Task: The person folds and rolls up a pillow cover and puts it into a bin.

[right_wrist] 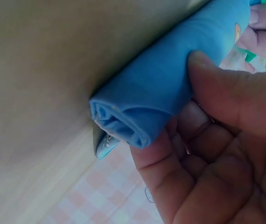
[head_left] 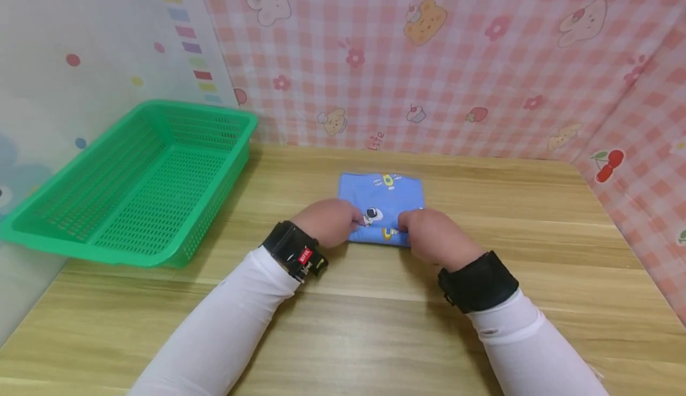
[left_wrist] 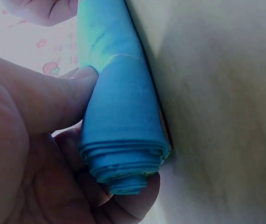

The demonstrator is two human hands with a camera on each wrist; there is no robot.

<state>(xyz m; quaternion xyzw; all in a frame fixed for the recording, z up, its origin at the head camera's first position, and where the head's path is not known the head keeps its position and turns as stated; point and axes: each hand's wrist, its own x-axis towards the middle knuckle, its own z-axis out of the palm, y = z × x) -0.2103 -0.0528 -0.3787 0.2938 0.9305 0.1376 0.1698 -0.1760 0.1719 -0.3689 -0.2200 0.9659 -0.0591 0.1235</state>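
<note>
A blue cloth (head_left: 375,191) with astronaut and other space prints lies folded on the wooden table, its near side rolled up. My left hand (head_left: 329,222) grips the left end of the roll, thumb (left_wrist: 72,93) on top and fingers curled at the end. In the left wrist view, layered folds stick out at that end. At the other end, my right hand (head_left: 440,235) holds the roll between thumb (right_wrist: 216,79) and curled fingers. The right wrist view shows a spiral of cloth (right_wrist: 119,122) in the open end of the roll. A flat part stretches away beyond the roll.
On the left of the table stands a green plastic basket (head_left: 214,205) with slotted walls. Behind the table (head_left: 354,324) rises a pink checked wall (head_left: 348,86) with cartoon prints. A similar checked wall borders the right side, and a white one the left.
</note>
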